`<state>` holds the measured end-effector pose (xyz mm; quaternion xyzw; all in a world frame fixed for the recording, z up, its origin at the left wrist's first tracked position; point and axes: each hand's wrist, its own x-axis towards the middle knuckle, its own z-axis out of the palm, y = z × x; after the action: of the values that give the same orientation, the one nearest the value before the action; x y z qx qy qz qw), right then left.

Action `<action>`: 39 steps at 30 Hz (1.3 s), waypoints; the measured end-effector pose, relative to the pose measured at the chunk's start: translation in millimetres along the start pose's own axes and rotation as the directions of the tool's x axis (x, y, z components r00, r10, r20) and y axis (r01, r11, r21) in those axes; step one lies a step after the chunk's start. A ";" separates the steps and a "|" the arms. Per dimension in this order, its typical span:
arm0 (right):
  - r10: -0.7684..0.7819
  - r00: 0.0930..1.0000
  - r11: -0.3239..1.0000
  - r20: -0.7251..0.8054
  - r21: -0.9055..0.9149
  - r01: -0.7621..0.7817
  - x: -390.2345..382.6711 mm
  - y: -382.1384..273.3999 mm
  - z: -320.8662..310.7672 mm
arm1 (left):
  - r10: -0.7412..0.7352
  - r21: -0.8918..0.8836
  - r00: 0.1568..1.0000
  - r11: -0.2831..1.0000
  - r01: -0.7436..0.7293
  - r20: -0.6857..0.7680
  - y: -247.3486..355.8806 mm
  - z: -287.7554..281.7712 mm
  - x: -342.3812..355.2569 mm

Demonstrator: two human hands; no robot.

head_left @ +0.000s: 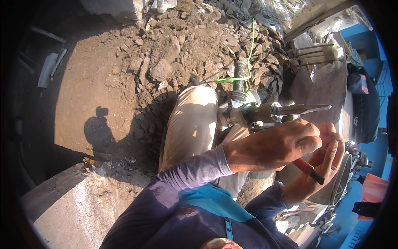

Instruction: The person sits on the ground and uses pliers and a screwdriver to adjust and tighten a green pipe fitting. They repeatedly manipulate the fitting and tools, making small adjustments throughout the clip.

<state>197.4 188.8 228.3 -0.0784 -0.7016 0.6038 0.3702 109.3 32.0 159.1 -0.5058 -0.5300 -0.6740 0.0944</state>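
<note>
My left hand [286, 143] is closed, its fingers curled over a red-handled tool [303, 166] with a black end. The handle comes out below the fist and points toward my right palm; the tool's other end is hidden, so its exact kind does not show. Close against it, my right hand [327, 159] has its fingers bent and the tips pinched together. What they pinch, if anything, I cannot make out. Just beyond my hands a demolition hammer [259, 113] lies across by my knee, its metal chisel bit [304, 109] pointing right and its black handle [239, 76] pointing away.
A heap of broken rubble [166, 62] covers the ground ahead. A green cable [251, 54] runs over it beside the hammer. At lower left is a concrete ledge [78, 203]. On the right stand a grey basin [342, 178], a wooden board [306, 89] and a dark covered vehicle [367, 110].
</note>
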 end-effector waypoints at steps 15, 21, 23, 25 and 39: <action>-0.108 0.986 0.993 0.128 0.068 0.100 9.1 -12.6 42.5 | -0.273 -0.019 0.905 0.955 0.295 0.327 14.7 -74.6 10.7; -0.178 0.970 0.980 0.164 0.123 0.158 4.3 -15.0 42.2 | -0.463 -0.143 0.862 0.858 0.494 0.205 32.8 -76.3 -1.1; -0.124 0.978 0.976 0.168 0.197 0.090 1.9 -16.1 38.0 | -0.454 -0.126 0.865 0.865 0.485 0.214 34.0 -71.2 0.7; -0.110 0.977 0.969 0.181 0.237 0.065 0.1 -16.0 35.7 | -0.423 -0.147 0.883 0.879 0.454 0.204 33.9 -61.4 5.5; -0.212 0.900 0.953 0.382 0.283 0.104 16.5 -11.6 25.4 | -0.500 -0.166 0.826 0.819 0.549 0.261 32.6 -40.6 10.0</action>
<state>173.9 174.9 245.9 0.1553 -0.6835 0.6598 0.2708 102.6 -10.5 190.1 -0.4138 -0.5727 -0.6753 -0.2114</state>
